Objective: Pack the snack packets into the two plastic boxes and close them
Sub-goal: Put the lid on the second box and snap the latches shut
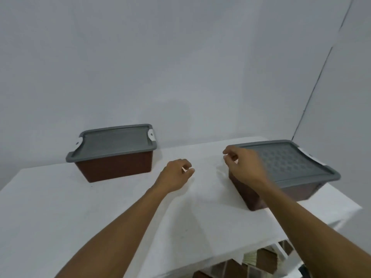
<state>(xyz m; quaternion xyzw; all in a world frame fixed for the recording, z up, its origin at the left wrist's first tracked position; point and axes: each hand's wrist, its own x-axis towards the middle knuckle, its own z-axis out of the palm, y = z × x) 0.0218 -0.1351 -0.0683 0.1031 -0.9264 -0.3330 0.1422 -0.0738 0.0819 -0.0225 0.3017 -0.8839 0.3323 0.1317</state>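
White table [80, 207] — both hands [176, 174] [244, 167] loosely curled

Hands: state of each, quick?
Left hand: loosely curled, empty, over the table.
Right hand: loosely curled, holds nothing, at the right box lid's left edge.

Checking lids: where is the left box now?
Head view: the left box sits lidded at the far left of the table by the wall, apart from the left hand.
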